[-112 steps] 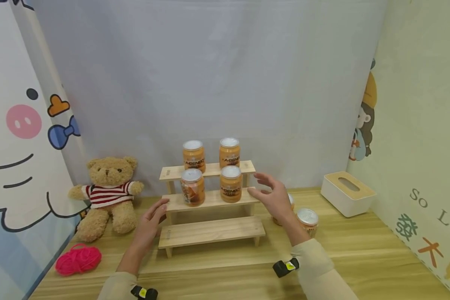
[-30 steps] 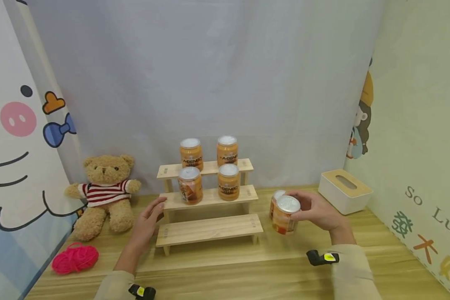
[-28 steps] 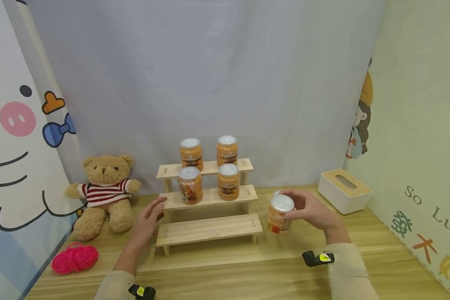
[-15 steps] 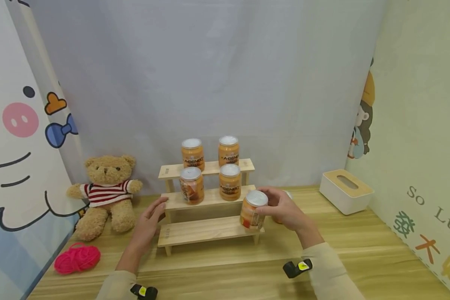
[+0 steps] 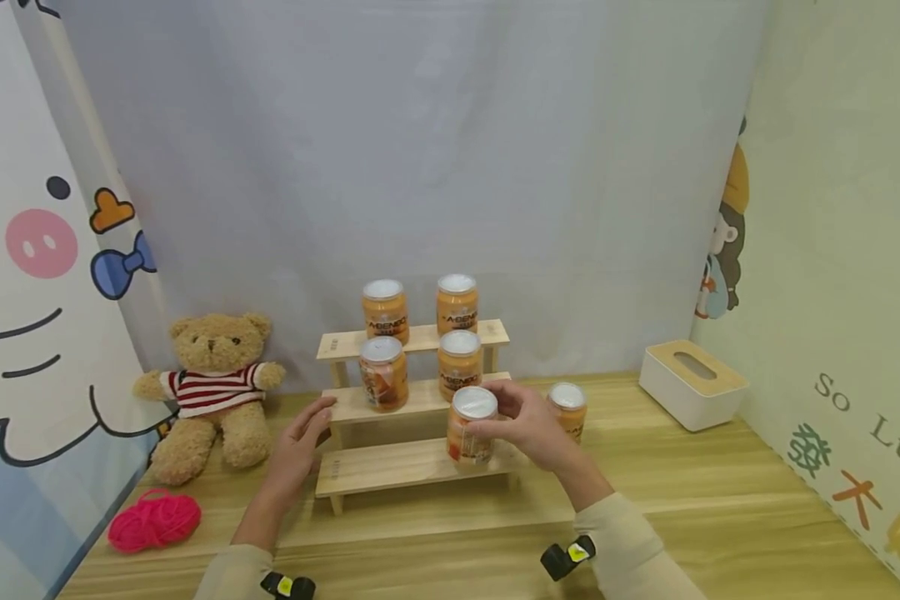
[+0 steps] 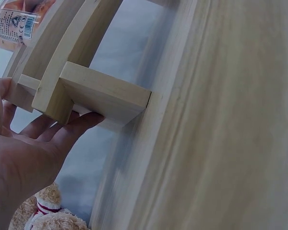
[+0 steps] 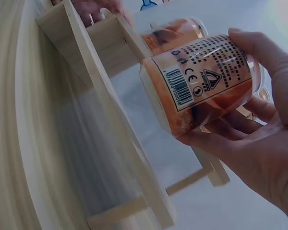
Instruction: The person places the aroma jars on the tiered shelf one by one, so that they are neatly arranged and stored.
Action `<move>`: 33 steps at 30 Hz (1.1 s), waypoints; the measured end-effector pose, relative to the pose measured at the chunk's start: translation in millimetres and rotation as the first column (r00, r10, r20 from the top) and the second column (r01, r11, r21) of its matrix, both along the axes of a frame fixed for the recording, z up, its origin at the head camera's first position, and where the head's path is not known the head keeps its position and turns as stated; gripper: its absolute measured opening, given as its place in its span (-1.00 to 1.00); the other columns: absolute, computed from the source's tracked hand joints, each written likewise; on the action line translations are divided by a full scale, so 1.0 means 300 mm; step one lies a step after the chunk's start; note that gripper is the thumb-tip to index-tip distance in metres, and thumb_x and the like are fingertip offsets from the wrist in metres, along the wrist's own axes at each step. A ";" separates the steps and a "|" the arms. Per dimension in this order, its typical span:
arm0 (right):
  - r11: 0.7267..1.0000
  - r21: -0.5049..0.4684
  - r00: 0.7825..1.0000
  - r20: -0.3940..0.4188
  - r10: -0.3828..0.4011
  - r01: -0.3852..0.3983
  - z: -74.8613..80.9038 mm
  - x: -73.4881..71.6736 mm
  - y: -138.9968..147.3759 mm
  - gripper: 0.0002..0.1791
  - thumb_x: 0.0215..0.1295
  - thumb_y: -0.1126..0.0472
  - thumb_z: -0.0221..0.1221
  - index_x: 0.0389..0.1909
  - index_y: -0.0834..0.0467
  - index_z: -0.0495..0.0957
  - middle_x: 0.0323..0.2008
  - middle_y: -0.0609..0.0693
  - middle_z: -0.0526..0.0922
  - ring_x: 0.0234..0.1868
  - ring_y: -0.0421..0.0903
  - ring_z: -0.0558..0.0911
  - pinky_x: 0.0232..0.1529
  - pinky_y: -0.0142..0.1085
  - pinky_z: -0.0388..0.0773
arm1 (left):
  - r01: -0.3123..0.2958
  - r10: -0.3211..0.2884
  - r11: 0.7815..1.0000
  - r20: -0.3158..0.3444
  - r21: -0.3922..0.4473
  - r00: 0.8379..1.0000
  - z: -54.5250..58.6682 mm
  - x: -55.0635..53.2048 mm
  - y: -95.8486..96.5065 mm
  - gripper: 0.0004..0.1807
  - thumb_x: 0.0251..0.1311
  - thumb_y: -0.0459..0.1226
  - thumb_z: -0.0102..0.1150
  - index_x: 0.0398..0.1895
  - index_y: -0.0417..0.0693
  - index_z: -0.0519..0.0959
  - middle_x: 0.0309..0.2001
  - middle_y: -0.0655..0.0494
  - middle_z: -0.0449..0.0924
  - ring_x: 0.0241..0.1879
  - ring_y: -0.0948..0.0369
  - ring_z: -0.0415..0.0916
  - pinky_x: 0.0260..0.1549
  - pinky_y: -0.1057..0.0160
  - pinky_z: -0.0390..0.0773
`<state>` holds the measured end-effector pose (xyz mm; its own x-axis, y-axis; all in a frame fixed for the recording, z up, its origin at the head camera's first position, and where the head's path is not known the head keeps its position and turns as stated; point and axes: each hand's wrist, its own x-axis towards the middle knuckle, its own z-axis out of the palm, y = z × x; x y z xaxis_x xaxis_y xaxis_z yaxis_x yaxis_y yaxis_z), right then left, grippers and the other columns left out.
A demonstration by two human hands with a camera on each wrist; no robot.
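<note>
My right hand (image 5: pixel 534 427) grips an orange-labelled can (image 5: pixel 463 446) with a silver lid, thumb on the near side and fingers behind. In the right wrist view that can (image 7: pixel 197 81) shows its barcode and printed text, its base clear of the lowest step. The three-step wooden shelf (image 5: pixel 390 467) carries two similar cans (image 5: pixel 385 312) on the top step and two more cans (image 5: pixel 384 379) on the middle one. My left hand (image 5: pixel 294 450) rests at the shelf's left end; in the left wrist view its fingers (image 6: pixel 81 125) lie against the wooden supports.
Another orange can (image 5: pixel 567 408) stands on the table (image 5: pixel 420 558) right of the shelf. Farther right is a white tissue box (image 5: pixel 693 387) with a wooden top. On the left sit a teddy bear (image 5: pixel 217 392) and pink yarn (image 5: pixel 155 522). A grey curtain (image 5: pixel 420 150) hangs behind.
My right hand took hold of the can on the table at the right and carried it left, over the lowest step. The left hand stays at the shelf's left end.
</note>
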<state>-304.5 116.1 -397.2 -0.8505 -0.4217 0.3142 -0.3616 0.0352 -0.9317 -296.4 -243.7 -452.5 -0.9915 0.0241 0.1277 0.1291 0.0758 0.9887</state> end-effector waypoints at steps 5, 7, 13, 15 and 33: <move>0.999 0.040 0.999 -0.032 -0.008 0.010 -0.010 0.019 -0.060 -0.41 0.10 0.22 0.50 0.16 0.20 0.53 0.01 0.09 0.62 -0.01 0.01 0.61 -0.05 -0.16 0.56 | -0.002 0.002 1.000 0.002 -0.006 1.000 -0.004 -0.003 0.001 -0.37 0.51 0.11 -0.09 0.51 0.05 0.26 0.54 -0.01 0.06 0.44 -0.16 0.12 0.00 -0.03 0.54; 0.997 0.069 0.999 -0.037 -0.016 0.019 -0.015 0.029 -0.090 -0.39 0.09 0.18 0.51 0.16 0.18 0.53 -0.01 0.05 0.63 -0.03 0.00 0.61 -0.04 -0.15 0.55 | -0.003 0.003 1.000 0.007 -0.008 1.000 -0.005 -0.002 0.001 -0.36 0.51 0.12 -0.09 0.51 0.04 0.26 0.54 -0.02 0.05 0.44 -0.18 0.10 0.04 -0.11 0.51; 0.991 0.127 0.999 -0.035 -0.038 0.042 -0.031 0.043 -0.179 -0.34 0.08 0.11 0.51 0.19 0.19 0.52 0.00 0.00 0.64 0.00 -0.06 0.60 0.01 -0.12 0.52 | -0.002 0.002 1.000 0.015 -0.003 1.000 -0.008 -0.002 0.004 -0.36 0.51 0.12 -0.08 0.51 0.04 0.26 0.55 -0.02 0.04 0.45 -0.18 0.09 -0.03 -0.01 0.55; 0.990 0.132 0.998 -0.044 -0.044 0.049 -0.033 0.041 -0.204 -0.34 0.08 0.10 0.51 0.19 0.20 0.52 0.00 0.00 0.63 0.00 -0.06 0.60 0.01 -0.12 0.52 | -0.001 0.001 1.000 0.011 0.002 1.000 -0.008 -0.005 0.004 -0.36 0.51 0.12 -0.08 0.51 0.04 0.26 0.55 -0.02 0.03 0.45 -0.17 0.09 -0.06 0.03 0.57; 0.965 0.236 0.989 -0.117 -0.087 0.112 -0.015 0.028 -0.299 -0.34 0.06 0.01 0.53 0.18 0.12 0.57 -0.05 -0.12 0.66 -0.06 -0.12 0.63 -0.04 -0.17 0.54 | 0.005 -0.005 1.000 -0.011 0.005 1.000 -0.002 -0.001 0.002 -0.38 0.51 0.09 -0.06 0.50 0.03 0.27 0.54 -0.01 0.07 0.45 -0.14 0.11 -0.40 0.25 0.57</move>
<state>-296.0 26.5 -401.6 -0.8600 -0.4110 0.3026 -0.4396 0.2953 -0.8483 -296.7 -243.2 -453.1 -0.9899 0.0279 0.1388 0.1405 0.0700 0.9876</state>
